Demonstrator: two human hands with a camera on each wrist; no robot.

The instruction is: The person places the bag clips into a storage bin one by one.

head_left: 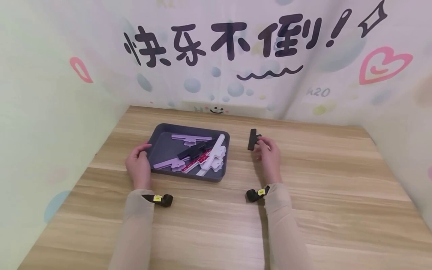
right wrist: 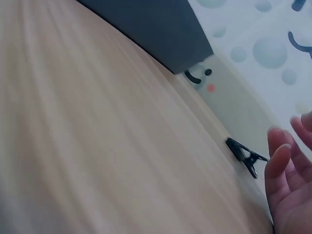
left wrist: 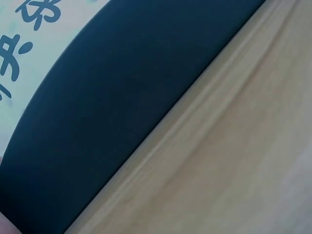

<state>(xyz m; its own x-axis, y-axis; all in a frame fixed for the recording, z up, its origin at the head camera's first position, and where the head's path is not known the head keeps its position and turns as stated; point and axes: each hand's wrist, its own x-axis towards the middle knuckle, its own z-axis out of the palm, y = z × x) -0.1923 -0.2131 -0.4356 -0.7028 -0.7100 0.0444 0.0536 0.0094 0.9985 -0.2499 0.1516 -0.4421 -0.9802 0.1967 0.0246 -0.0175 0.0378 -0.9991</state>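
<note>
My left hand (head_left: 138, 167) holds the left rim of a dark grey tray (head_left: 156, 140); in the left wrist view the tray's wall (left wrist: 131, 83) fills much of the picture. Inside lie long-jawed bag clips: purple clips (head_left: 191, 138), a black clip (head_left: 192, 150), a red and white clip (head_left: 195, 162) and white clips (head_left: 215, 153), overlapping toward the right. Right of the tray, another black clip (head_left: 252, 139) rests on the table. My right hand (head_left: 269, 155) is beside it, loosely bent fingers at the handle end of this clip (right wrist: 243, 155); whether they touch is unclear.
The wood-grain table (head_left: 209, 225) carries the tray and the single clip. A printed curtain (head_left: 216, 86) with lettering hangs behind the table's back edge, and pale sheets stand at both sides. Each wrist wears a small black camera (head_left: 165, 200).
</note>
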